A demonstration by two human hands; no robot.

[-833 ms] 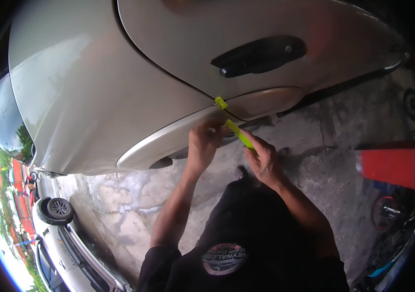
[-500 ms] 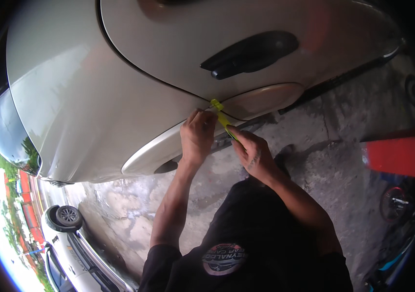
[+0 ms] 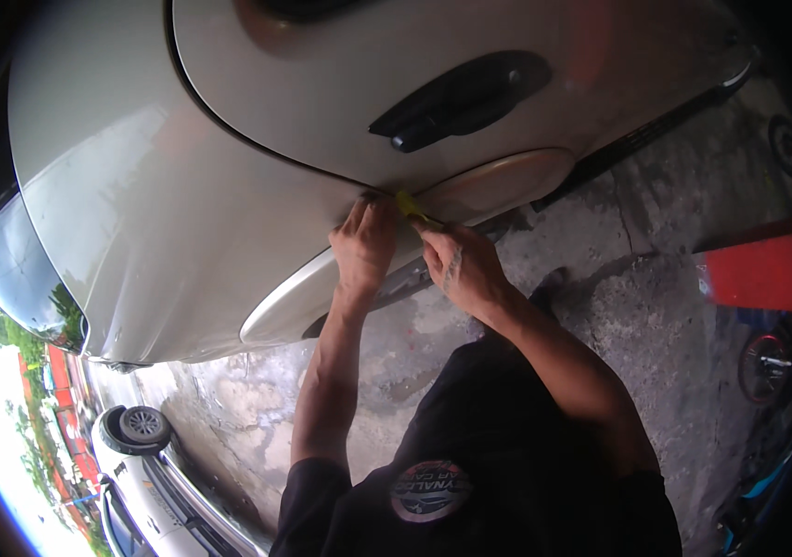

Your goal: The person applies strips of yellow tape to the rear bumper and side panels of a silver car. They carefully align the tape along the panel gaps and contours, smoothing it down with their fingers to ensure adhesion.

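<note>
Right hand [image 3: 463, 271]: fingers wrapped around a yellow-green strip [image 3: 406, 203].
Left hand [image 3: 365, 249]: fingertips bunched at the silver car [image 3: 164, 223]; whether they pinch anything, cannot tell.
Panel seam [image 3: 215, 112]: the strip's far end lies by it, just right of the left fingertips.
Red box-like object [image 3: 756, 274]: well to the right; contents, cannot tell.
Floor [image 3: 642, 288]: grey, patchy concrete.
White car [image 3: 150, 492]: near left, wheel [image 3: 145, 424] inside its dark arch.
Greenery [image 3: 41, 436]: far left, under bright sky.

OK so we're reaching out with both arms: left forearm [image 3: 326, 390] nearly straight ahead, left hand [image 3: 363, 246] with its fingers [image 3: 373, 215] bunched and bent, right forearm [image 3: 558, 357] slanting inward, right hand [image 3: 463, 271] curled just beside it.
</note>
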